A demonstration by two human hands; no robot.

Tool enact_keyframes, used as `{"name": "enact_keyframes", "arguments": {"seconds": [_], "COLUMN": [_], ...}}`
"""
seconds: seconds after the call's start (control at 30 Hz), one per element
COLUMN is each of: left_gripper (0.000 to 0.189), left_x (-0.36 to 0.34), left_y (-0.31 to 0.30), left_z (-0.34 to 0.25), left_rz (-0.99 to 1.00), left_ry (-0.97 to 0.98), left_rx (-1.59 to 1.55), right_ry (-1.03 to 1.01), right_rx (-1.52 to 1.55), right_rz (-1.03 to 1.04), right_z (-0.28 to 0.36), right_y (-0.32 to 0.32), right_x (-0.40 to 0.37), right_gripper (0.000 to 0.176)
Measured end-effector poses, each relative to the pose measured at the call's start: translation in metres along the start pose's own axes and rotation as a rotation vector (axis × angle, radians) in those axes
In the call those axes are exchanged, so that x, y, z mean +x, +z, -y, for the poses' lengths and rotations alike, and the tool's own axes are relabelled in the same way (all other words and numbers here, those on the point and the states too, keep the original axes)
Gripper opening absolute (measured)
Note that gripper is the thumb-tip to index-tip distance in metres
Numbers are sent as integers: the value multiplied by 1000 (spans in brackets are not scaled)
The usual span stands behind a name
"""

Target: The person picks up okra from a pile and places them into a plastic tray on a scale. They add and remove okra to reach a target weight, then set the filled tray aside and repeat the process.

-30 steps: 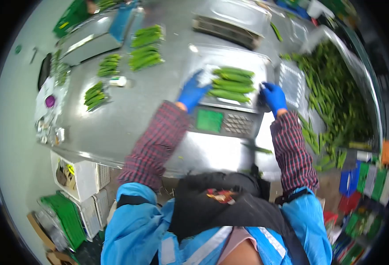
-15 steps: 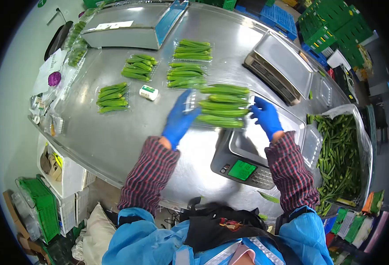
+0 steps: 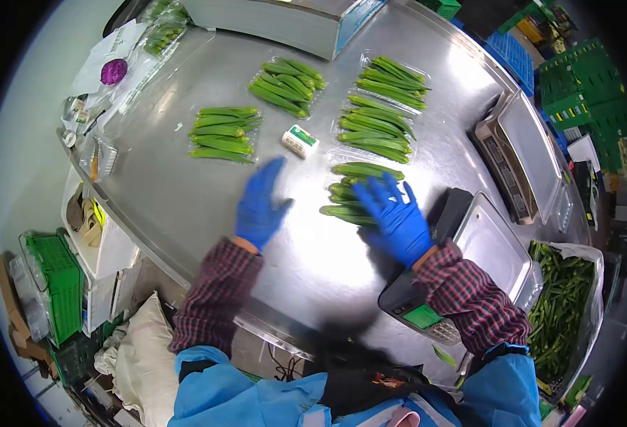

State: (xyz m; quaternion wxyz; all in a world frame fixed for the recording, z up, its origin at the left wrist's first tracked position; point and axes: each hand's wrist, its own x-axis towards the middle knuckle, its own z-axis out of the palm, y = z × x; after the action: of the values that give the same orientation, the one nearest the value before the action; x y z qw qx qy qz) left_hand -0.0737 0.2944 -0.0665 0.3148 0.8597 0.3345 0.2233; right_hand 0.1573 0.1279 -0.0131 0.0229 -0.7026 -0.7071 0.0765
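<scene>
My left hand [image 3: 260,205], in a blue glove, is over the steel table with its fingers apart and nothing in it. My right hand [image 3: 395,217], also gloved, spreads its fingers over a tray of okra [image 3: 367,169] and hides part of it. Two more okra trays lie beyond it, a middle one [image 3: 376,128] and a far one [image 3: 395,82]. Further left are another tray of okra [image 3: 285,85] and a leftmost one [image 3: 222,134]. A white roll of labels [image 3: 300,141] lies between these groups. Beside my right forearm stands a scale [image 3: 495,245] with a bare pan.
A crate of loose okra [image 3: 559,306] is at the right. A second scale [image 3: 523,156] stands at the back right, a metal box [image 3: 271,25] at the back. On the left are a purple item [image 3: 113,71], white bins and a green crate [image 3: 57,285].
The okra tray that was between both hands now lies on the table, off the scale. My left hand has come away from it; my right hand has moved over it. The view has shifted.
</scene>
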Motion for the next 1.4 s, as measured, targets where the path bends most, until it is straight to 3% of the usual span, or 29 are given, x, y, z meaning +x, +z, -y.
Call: {"name": "enact_keyframes", "arguments": {"seconds": [0.1, 0.2, 0.27, 0.37, 0.5, 0.77, 0.87, 0.93, 1.0, 1.07, 1.13, 1.2, 1.3, 1.4], "left_gripper": [109, 126, 138, 139, 137, 129, 126, 119, 112, 106, 99, 97, 98, 99], "left_x": [34, 72, 96, 114, 116, 65, 29, 6, -17, -38, -52, -68, -64, -49], "left_y": [-50, -74, -85, -87, -88, -89, -76, -67, -54, -38, -22, 4, 22, 29], "left_z": [33, 65, 73, 100, 106, 92, 76, 54, 34, 15, -10, -26, -46, -48], "left_rz": [52, 103, 279, 449, 482, 442, 423, 459, 471, 506, 572, 491, 552, 570], "left_ry": [81, 84, 56, 73, 87, 130, 144, 128, 119, 124, 128, 173, 173, 163], "left_rx": [525, 638, 762, 639, 653, 615, 601, 569, 501, 408, 377, 343, 304, 269], "right_ry": [-123, 26, 53, 62, 82, 57, 105, 69, -7, -132, -11, 82, -16, 37], "right_rx": [-159, 23, 34, 20, 54, 40, -32, -145, 42, 391, 636, 648, 631, 645], "right_rz": [50, 140, 141, 148, 49, 70, 137, -23, -184, -24, 296, 187, 18, -137], "right_z": [8, -7, -18, -33, -74, -161, -155, -141, -105, -75, -40, -11, 15, 22], "right_y": [37, 26, 31, 31, 32, 22, 9, 7, 3, 16, 29, 47, 69, 55], "right_x": [13, 36, 43, 58, 83, 143, 154, 159, 164, 165, 165, 169, 184, 197], "right_gripper": [94, 101, 107, 110, 113, 119, 120, 120, 102, 90, 76, 63, 53, 41]}}
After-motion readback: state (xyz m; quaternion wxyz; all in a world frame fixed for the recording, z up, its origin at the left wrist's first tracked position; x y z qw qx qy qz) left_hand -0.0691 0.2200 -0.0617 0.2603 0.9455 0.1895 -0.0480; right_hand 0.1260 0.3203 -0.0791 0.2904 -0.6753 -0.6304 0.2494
